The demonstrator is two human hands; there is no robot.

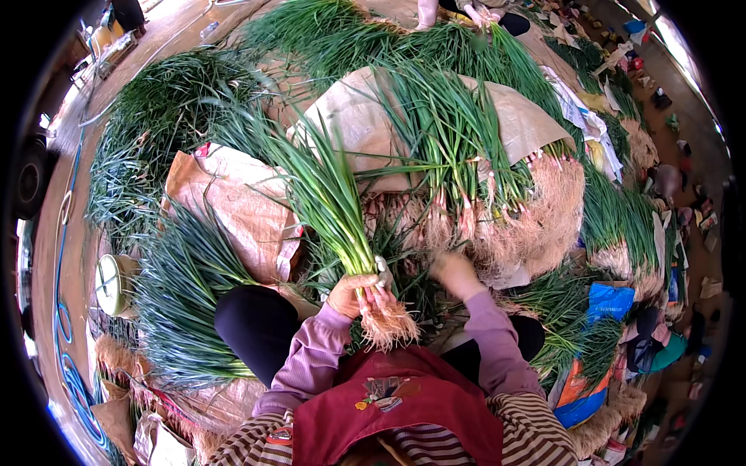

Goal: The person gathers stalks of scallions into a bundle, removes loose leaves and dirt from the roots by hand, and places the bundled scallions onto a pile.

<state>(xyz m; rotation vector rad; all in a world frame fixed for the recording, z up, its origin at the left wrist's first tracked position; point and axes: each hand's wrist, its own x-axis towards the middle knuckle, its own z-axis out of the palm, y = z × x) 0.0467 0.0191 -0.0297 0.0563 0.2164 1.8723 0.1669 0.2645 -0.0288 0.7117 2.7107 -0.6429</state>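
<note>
My left hand [351, 293] is closed around the lower stalks of a bunch of green onions [330, 210]. Their long leaves point up and away from me, and the pale roots hang out beside the hand over my red apron [388, 400]. White wrapping shows on some of its fingers. My right hand [456, 275] is apart from the bunch, close to the near edge of a root-fringed heap of green onions [521, 225]. Motion smears its fingers, so I cannot make out their pose or anything in them. Loose stalks [466, 147] lie across that heap.
Tan sacking [353, 113] partly covers the heap ahead. A folded sack [233, 198] and piled greens [183, 291] lie left, near a pale green bucket [116, 285]. A blue bag [608, 301] stands right. Another person's hand [483, 15] is at the far edge. A blue hose [66, 311] runs along the left.
</note>
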